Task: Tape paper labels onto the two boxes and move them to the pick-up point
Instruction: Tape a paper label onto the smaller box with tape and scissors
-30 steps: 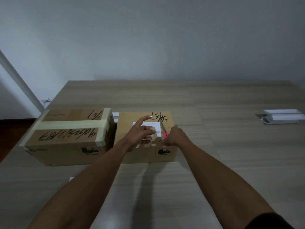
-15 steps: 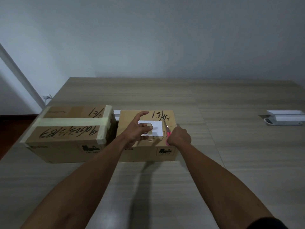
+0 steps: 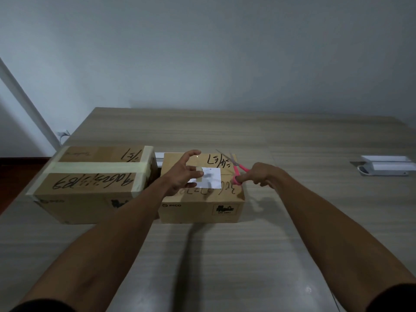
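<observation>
The right hand [image 3: 258, 176] pinches the pink handles of a pair of scissors [image 3: 236, 171], whose blades point away toward 11 o'clock over the right box [image 3: 202, 199]. The left hand [image 3: 182, 174] hangs over that box's top with thumb and forefinger spread wide, and a short strip of tape [image 3: 199, 175] seems stuck to its middle fingers; whether the fingers press it down onto the paper label [image 3: 210, 181] cannot be told. The label lies flat on the box's lid, near its middle. At 9 o'clock, just beside, sits the left box [image 3: 90, 183], banded in pale tape and with no label showing.

The label is thin and light, likely to slide or curl, so it wants holding flat at an edge while tape goes across. Each box is stiff cardboard, best taken by its two ends with both hands.

Half a second ago the scissors stood at the label's right edge with the left hand flat on the paper; now the scissors are drawn off toward 3 o'clock and the left fingers are lifted.
</observation>
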The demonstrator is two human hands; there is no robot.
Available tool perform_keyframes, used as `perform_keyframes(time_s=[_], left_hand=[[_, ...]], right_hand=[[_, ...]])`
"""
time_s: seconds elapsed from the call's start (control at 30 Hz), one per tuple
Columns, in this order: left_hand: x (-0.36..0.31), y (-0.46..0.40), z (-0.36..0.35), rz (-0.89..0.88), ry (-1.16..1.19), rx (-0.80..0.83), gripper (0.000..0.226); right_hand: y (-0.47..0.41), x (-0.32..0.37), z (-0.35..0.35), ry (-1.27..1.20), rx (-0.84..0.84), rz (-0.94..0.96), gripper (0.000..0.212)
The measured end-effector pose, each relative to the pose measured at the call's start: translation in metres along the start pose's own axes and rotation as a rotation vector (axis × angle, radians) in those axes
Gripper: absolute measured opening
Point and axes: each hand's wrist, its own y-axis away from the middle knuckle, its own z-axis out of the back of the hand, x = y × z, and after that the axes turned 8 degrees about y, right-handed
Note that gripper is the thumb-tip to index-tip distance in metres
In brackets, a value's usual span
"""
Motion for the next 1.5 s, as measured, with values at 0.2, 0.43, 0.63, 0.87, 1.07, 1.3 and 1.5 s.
perform_keyframes(time_s=[0.2, 0.43, 0.63, 0.87, 1.07, 1.3, 1.5], left_hand=[[-0.008, -0.005, 0.003, 0.023, -0.036, 0.007, 0.062], [-0.01, -0.01, -0.003, 0.015, -0.078, 0.07, 0.063], [-0.008, -0.01, -0.009, 0.029, -0.083, 0.127, 0.064], [-0.01, -0.008, -0.013, 0.028, -0.133, 0.157, 0.06], [-0.007, -0.009, -0.015, 0.031, -0.182, 0.129, 0.056], [-0.005, -0.012, -0.015, 0.032, -0.185, 0.135, 0.057], [-0.003, -0.011, -0.018, 0.018, -0.191, 0.131, 0.06]], right_hand=[[0.01, -0.001, 0.029, -0.02, 0.261, 0.195, 0.04], [0.007, -0.001, 0.03, 0.037, 0.287, 0.228, 0.028], [0.003, -0.003, 0.029, 0.067, 0.256, 0.237, 0.01], [0.003, -0.004, 0.029, 0.066, 0.24, 0.252, 0.007], [0.003, -0.006, 0.028, 0.062, 0.207, 0.259, 0.01], [0.005, -0.007, 0.029, 0.063, 0.202, 0.27, 0.006], [0.002, -0.006, 0.026, 0.046, 0.152, 0.251, 0.019]])
